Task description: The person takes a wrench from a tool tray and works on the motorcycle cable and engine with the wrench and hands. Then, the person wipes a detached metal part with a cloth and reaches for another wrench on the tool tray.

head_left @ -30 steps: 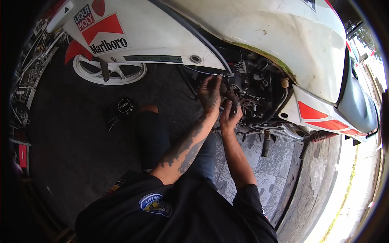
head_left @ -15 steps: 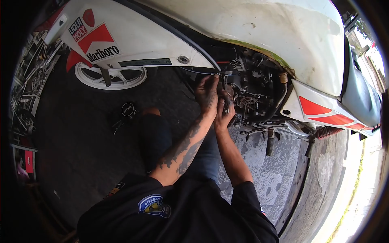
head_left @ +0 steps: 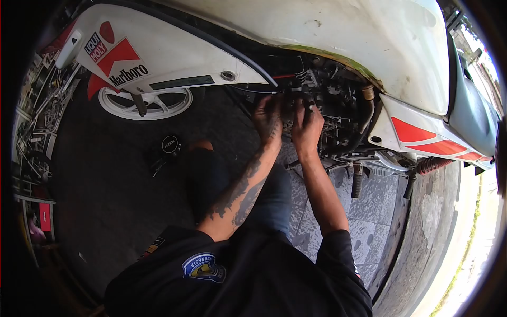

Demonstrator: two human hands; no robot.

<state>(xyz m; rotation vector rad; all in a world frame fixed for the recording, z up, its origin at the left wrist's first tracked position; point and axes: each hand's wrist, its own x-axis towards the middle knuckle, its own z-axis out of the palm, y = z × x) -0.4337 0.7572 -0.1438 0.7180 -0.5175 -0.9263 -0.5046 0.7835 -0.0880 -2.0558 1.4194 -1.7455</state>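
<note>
My left hand [head_left: 268,120] is raised to the front of the motorcycle engine [head_left: 330,92], just below the rear tip of the white fairing [head_left: 179,50]. Its fingers are closed near a thin dark cable [head_left: 253,91]; what they pinch is too dark to make out. Close beside it on the right, my right hand [head_left: 307,129] reaches up to the engine with fingers curled. A small dark item seems to lie in those fingers, but its kind is not clear. Both sets of fingertips look blackened.
Above hangs the white fuel tank [head_left: 369,47], with the seat [head_left: 472,116] at right. A white front wheel [head_left: 150,103] is at left. On the dark floor stands a round black-topped object [head_left: 170,144]. Tools [head_left: 39,121] crowd the left edge. A footpeg [head_left: 357,182] juts out below the engine.
My right hand has moved up and slightly right, its fingers now higher against the engine. My left hand stays in nearly the same place. The view has shifted a little.
</note>
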